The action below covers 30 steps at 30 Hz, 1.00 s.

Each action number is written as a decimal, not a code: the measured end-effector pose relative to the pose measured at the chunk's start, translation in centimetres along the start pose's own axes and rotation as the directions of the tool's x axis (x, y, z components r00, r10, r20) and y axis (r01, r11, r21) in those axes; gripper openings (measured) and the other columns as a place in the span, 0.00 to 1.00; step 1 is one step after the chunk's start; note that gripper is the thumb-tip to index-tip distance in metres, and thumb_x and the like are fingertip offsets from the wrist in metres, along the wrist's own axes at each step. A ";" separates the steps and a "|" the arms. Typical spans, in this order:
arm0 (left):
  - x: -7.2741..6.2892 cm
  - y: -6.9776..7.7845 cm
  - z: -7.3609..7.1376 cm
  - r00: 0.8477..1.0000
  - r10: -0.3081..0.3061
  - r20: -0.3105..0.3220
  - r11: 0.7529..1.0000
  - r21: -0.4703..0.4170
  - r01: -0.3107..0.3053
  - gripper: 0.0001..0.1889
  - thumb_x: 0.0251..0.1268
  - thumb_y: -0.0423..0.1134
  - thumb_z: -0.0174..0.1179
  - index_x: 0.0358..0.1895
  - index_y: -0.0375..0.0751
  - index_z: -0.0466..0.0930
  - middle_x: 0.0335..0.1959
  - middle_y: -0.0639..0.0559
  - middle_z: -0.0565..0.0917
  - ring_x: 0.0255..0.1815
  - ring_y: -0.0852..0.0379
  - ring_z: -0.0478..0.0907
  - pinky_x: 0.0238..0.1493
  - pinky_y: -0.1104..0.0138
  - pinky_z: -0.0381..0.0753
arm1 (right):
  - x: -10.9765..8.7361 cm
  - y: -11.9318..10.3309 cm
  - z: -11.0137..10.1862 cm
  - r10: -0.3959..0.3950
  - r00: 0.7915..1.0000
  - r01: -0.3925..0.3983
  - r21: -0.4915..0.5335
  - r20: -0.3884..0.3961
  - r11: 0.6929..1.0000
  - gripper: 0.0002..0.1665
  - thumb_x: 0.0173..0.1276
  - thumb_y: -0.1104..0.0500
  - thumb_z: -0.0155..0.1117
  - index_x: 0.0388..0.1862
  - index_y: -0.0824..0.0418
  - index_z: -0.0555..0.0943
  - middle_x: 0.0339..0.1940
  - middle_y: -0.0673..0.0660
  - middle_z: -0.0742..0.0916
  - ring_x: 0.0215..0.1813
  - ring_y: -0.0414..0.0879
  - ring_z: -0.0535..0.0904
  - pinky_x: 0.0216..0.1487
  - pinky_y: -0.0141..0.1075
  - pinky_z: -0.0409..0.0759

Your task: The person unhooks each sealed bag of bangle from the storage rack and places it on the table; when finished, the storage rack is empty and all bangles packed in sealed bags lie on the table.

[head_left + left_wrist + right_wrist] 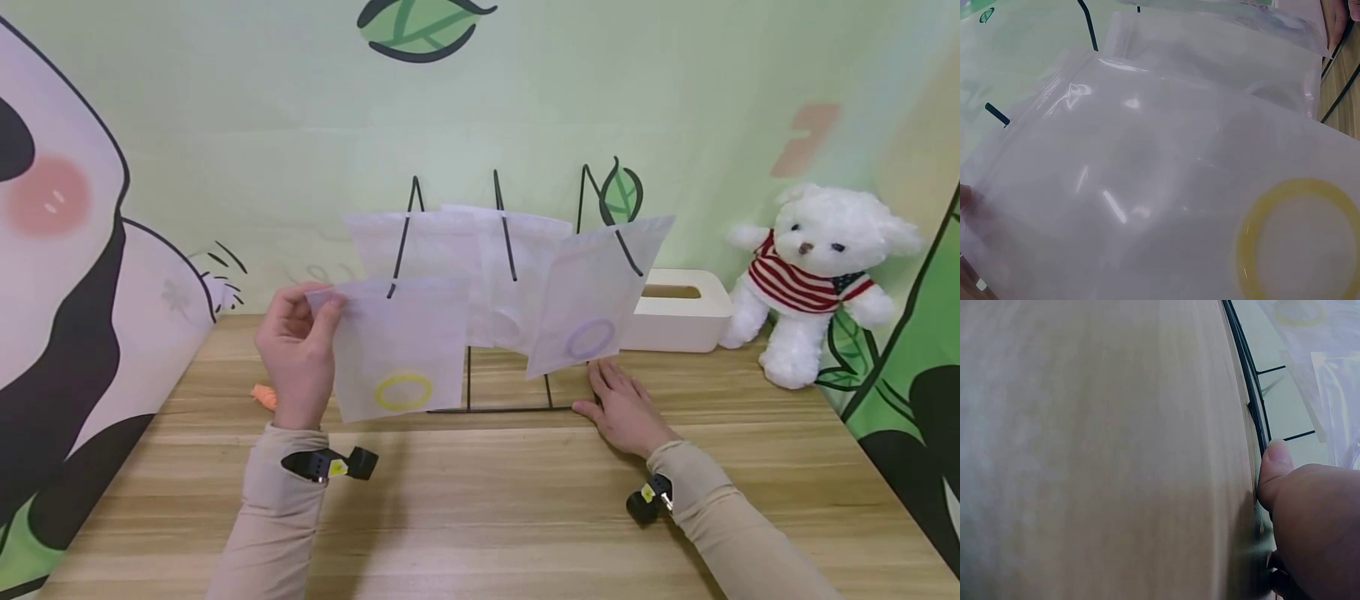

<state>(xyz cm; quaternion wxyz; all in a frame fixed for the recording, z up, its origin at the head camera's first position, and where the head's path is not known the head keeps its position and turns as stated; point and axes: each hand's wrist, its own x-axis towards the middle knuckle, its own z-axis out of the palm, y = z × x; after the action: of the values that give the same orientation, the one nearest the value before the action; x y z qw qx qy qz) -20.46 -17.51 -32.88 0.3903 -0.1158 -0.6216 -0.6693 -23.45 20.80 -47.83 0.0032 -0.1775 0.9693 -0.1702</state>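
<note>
My left hand [300, 358] pinches the upper left corner of a frosted plastic bag [401, 333] with a yellow ring [403, 392] showing low on it. A prong of the black wire rack [517, 408] passes by this bag's top edge; whether it goes through cannot be told. More frosted bags hang on the rack behind, one bag [592, 292] with a purple ring at the right. My right hand [626, 408] rests at the rack's front right corner, fingers extended. In the right wrist view, its thumb [1277, 462] touches the black wire.
A white tissue box [667, 329] stands behind the rack at right, beside a white teddy bear [813, 275] in a striped shirt. A small orange object [264, 396] lies partly behind my left wrist. The wooden table [487, 508] extends toward me.
</note>
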 end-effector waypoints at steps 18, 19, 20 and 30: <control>-0.1 -0.1 -0.2 1.000 -0.025 -0.019 0.999 -0.022 0.024 0.09 0.60 0.25 0.64 0.42 0.25 0.78 0.34 0.47 0.85 0.32 0.56 0.79 0.35 0.71 0.78 | -0.3 -0.4 -0.4 -0.005 1.000 0.005 -0.013 -0.010 1.000 0.42 0.76 0.46 0.51 0.74 0.73 0.54 0.74 0.73 0.58 0.74 0.67 0.53 0.69 0.65 0.52; -0.1 0.0 -0.2 0.999 -0.026 -0.019 1.000 -0.017 0.026 0.09 0.60 0.25 0.64 0.42 0.25 0.78 0.35 0.47 0.85 0.32 0.56 0.79 0.35 0.71 0.78 | -0.3 -0.5 -0.4 -0.004 1.000 0.004 -0.011 -0.010 1.000 0.42 0.76 0.46 0.51 0.74 0.73 0.54 0.74 0.73 0.58 0.74 0.68 0.53 0.69 0.65 0.52; -0.1 0.0 -0.2 0.999 -0.028 -0.018 1.000 -0.013 0.027 0.09 0.61 0.25 0.64 0.43 0.25 0.78 0.35 0.47 0.85 0.33 0.56 0.80 0.35 0.71 0.78 | -0.3 -0.5 -0.4 -0.003 1.000 0.003 -0.010 -0.010 1.000 0.42 0.76 0.46 0.51 0.74 0.73 0.54 0.74 0.73 0.58 0.74 0.68 0.52 0.69 0.65 0.51; -0.2 0.4 -0.3 1.000 -0.016 -0.012 1.000 -0.017 0.016 0.08 0.61 0.25 0.64 0.42 0.25 0.79 0.35 0.46 0.85 0.32 0.56 0.79 0.35 0.71 0.78 | -0.2 -0.4 -0.2 0.011 1.000 -0.011 0.002 0.008 1.000 0.42 0.76 0.44 0.49 0.75 0.72 0.53 0.75 0.73 0.57 0.75 0.67 0.51 0.70 0.64 0.50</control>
<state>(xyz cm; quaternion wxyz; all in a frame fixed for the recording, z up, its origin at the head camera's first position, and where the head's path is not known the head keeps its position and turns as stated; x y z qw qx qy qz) -19.99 -17.64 -32.81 0.3877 -0.1099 -0.6143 -0.6784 -23.18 20.60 -47.50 0.0084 -0.1727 0.9701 -0.1704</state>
